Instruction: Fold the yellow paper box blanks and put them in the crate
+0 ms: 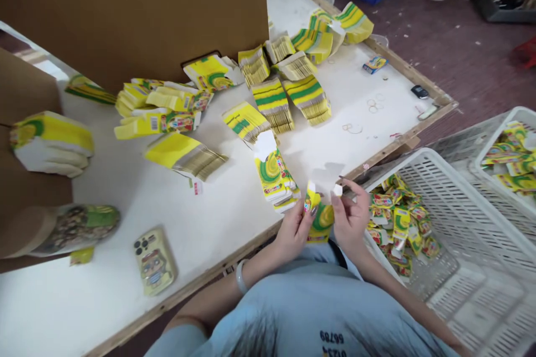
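My left hand [293,230] is closed around a small yellow printed carton [311,198], thumb on its side. My right hand [350,213] pinches a small white card flap [338,190] between thumb and fingers; whether it belongs to the same carton I cannot tell. Between and below my hands shows a larger yellow-and-green printed piece [321,222], partly hidden by the fingers. Just left of my left hand, on the table, lies a fanned stack of flat yellow cartons [274,175] with white flaps.
Bundles of folded cartons [272,101] cover the middle of the white table [201,234]. A phone [154,261], a jar [77,227] and rubber bands [374,105] lie there too. A white crate [464,201] of small cartons stands at the right. Brown cardboard [146,11] rises behind.
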Demonstrator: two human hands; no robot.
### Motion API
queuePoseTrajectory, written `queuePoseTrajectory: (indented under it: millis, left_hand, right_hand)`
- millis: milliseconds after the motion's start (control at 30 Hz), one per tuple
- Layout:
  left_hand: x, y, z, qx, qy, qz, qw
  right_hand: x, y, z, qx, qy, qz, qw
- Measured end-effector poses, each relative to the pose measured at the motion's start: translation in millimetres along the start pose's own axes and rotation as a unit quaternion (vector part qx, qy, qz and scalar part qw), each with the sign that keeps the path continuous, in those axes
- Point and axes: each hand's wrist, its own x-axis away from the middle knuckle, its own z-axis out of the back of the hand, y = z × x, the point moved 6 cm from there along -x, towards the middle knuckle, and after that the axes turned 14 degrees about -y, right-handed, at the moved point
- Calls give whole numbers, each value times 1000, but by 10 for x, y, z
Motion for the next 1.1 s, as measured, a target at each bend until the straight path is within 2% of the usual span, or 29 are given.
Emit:
queuePoseTrajectory:
  millis: [67, 133, 233, 300, 367, 467, 500, 533, 600, 667, 733, 833, 900, 1100]
  left_hand:
    - [128, -91, -55, 50, -11, 9, 999]
    - [240, -151, -97, 82, -49, 21, 995]
    - [330, -147, -83, 99, -108, 33, 989]
    - [323, -108, -39, 92, -125, 33, 987]
    - [286, -79, -11, 61, -129, 29, 989]
    - [239, -84, -7, 27, -108, 10, 994]
    - [233, -89, -11, 29, -100, 1, 995]
    - [231, -91, -21, 34, -98, -9, 995]
    - [231, -69, -47, 30, -116, -21, 993]
    - [226, -32, -48, 1, -130, -10, 992]
    - [214, 4, -11, -31, -119, 15, 992]
    - [202, 45, 30, -57, -100, 36, 993]
    - [202, 58, 36, -64, -95, 33, 993]
    - [225, 6, 41, -65, -91, 14, 994]
  right_hand:
    - [128, 15, 51, 22, 1, 22, 1000]
    - [223, 29, 96, 47, -31, 34, 998]
    - [276, 98, 83, 19, -146, -14, 989]
    - [282, 120, 59, -1, -198, -42, 979]
    - [276, 107, 83, 11, -186, -32, 982]
    - [298, 63, 206, 75, -105, 26, 991]
    - [313, 56, 232, 95, -104, 41, 989]
    - [328, 45, 238, 107, -128, 59, 984]
    - [359, 4, 216, 105, -217, 98, 965]
    - [381, -63, 212, 80, -281, 126, 948]
    - [362, -90, 218, 52, -295, 88, 950]
    - [357, -28, 128, 6, -326, -73, 942]
    - [376, -23, 60, -32, -346, -140, 927]
    - [335, -34, 69, -109, -364, -170, 909]
